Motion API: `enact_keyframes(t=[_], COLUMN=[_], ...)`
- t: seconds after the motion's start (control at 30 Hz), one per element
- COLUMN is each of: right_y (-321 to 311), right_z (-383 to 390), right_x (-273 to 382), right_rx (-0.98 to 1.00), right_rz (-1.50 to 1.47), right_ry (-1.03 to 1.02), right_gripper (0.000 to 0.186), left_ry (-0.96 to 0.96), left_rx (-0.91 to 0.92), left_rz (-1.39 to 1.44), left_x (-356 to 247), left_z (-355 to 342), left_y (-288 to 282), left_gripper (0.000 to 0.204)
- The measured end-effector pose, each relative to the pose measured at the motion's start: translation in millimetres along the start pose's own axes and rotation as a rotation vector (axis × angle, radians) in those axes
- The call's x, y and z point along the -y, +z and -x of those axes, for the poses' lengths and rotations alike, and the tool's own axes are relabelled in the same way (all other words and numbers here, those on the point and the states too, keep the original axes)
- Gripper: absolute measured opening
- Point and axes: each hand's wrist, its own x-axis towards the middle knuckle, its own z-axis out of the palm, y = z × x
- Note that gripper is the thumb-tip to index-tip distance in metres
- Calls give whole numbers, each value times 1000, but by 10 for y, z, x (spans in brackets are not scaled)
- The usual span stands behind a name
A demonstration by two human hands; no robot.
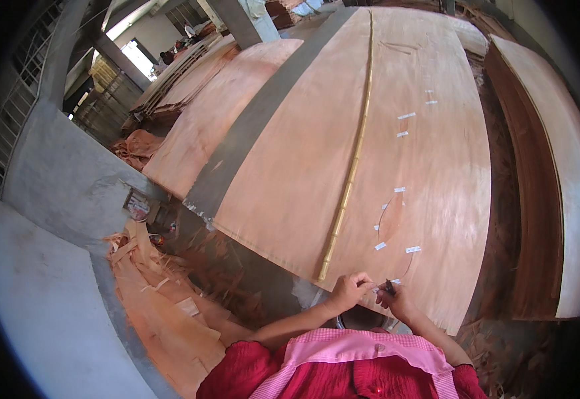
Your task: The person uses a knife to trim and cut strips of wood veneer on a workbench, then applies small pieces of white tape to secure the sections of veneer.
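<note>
A wide, pale wood veneer sheet (290, 186) spreads out in front of me, and both my hands are at its near edge. Thumb and fingers of my left hand (350, 292) are pinched together; a small whitish bit, perhaps tape, shows between the two hands. Just beside it, my right hand (401, 303) is closed around a small dark tool (389, 286), whose kind is too small to tell. White tape pieces (380, 246) lie stuck along cracks in the veneer, running away from my right hand. A long yellow bamboo pole (350, 183) rests lengthwise on the sheet, left of the tape.
Tall veneer stacks (536, 166) stand on the right, with more sheets (230, 93) at the far left. A grey strip (256, 120) borders the sheet's left side. Veneer scraps (160, 299) litter the floor at lower left, by a grey wall (50, 279).
</note>
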Motion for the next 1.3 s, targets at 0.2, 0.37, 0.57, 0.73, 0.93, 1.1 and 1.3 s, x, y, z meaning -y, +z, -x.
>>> enact_keyframes(t=[0.2, 0.37, 0.57, 0.73, 0.93, 1.1, 1.3], right_y=[-237, -669, -902, -818, -729, -728, -1076], right_z=[-170, -143, -328, -857, -1728, -1933, -1825], right_x=[-187, -163, 4, 353, 488, 348, 409], right_rx=[-104, -251, -257, -344, -312, -316, -349], right_rz=[279, 82, 5, 83, 37, 116, 1079], right_ry=[-98, 60, 126, 187, 219, 307, 35], right_gripper=[9, 13, 17, 21, 21, 23, 21], left_ry=[-200, -60, 321, 439, 435, 438, 458], left_rx=[146, -273, -351, -295, -323, -355, -138], left_rz=[69, 219, -578, -656, -720, -714, -986], left_x=[230, 501, 716, 776, 1001, 1084, 895], left_z=[-177, -455, -1108, -1503, -1671, -1695, -1706], left_y=[239, -64, -355, 213, 369, 463, 345], left_gripper=[12, 22, 21, 21, 23, 30, 28])
